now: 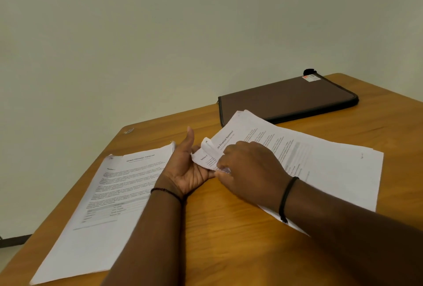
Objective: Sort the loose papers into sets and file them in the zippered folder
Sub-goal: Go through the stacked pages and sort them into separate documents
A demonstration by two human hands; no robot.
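Both hands were down at the near corner of the right-hand stack, and that corner was already curling up like a wave. The left hand lay palm-up and released, thumb straight in the air, its fingers slid under the lifted sheets as a sort of shelf. The right hand came over the top with fingers bent, and it looked to be pinching the bent corner, though the fingertips were hidden by its own knuckles. This was thin, floppy office paper, light as anything, and the sheets seemed likely to slide over one another or crease if pulled by one corner alone, so I judged the safer hold was along the edge, with a flat hand underneath. The stack itself reached away from the right hand and under that forearm, headed something like "Financial Statement". A second pile, the transcript stack, lay flat just beside the left wrist on its outer side, touched by neither hand as far as I could see. The zippered folder sat shut and well beyond both hands, just past the far corner of the right-hand stack on the tabletop; stiff-looking, and nothing filed yet by my reckoning.
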